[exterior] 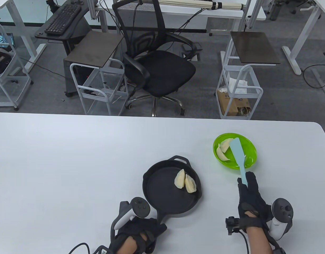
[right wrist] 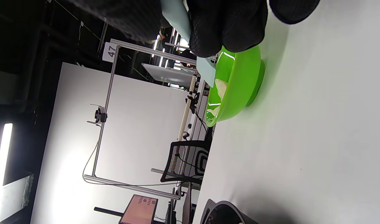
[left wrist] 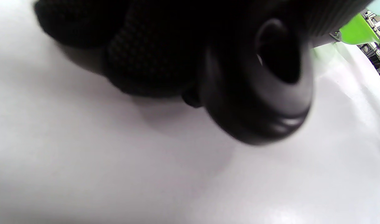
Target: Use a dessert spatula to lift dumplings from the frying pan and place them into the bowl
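A black frying pan [exterior: 162, 195] sits on the white table with two pale dumplings [exterior: 185, 182] lying side by side at its right side. My left hand [exterior: 141, 230] grips the pan's handle [left wrist: 258, 93] at the front. To the right stands a green bowl [exterior: 248, 161] holding two dumplings [exterior: 223, 148] at its left. My right hand [exterior: 248, 197] grips the handle of a light blue dessert spatula [exterior: 239, 156]; its blade lies over the bowl with nothing on it. The right wrist view shows the bowl [right wrist: 239, 84] side-on below my fingers [right wrist: 227, 28].
The white table [exterior: 72, 164] ends at a far edge with a rounded right corner. Beyond it stand a black office chair [exterior: 157, 63] and white wire carts [exterior: 239, 90].
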Tool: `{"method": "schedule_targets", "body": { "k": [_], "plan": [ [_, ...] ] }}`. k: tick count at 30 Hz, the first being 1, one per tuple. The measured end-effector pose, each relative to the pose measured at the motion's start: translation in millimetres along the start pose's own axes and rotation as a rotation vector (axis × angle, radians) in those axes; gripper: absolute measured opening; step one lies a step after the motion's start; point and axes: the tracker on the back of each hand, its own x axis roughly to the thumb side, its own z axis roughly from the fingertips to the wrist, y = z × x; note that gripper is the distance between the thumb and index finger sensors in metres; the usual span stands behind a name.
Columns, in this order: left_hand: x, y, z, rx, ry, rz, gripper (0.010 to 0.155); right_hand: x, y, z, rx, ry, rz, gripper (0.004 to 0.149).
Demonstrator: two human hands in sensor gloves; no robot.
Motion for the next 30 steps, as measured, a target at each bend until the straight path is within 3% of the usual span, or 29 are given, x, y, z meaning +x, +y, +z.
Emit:
{"method": "schedule_targets", "body": {
  "k": [12, 20, 30],
  "plan": [
    [2, 0, 2, 0.006, 0.003, -0.015, 0.062, 11, 7, 6, 0.031, -0.062, 0.030, 0.061],
    [16, 3, 17, 0.110, -0.003, -0.192, 0.070, 21, 12, 12, 0.043, -0.114, 0.063, 0.060],
    [16, 4, 18, 0.136, 0.012, -0.200, 0.069, 30, 16, 17, 0.052, -0.163, 0.105, 0.061]
  ]
}}
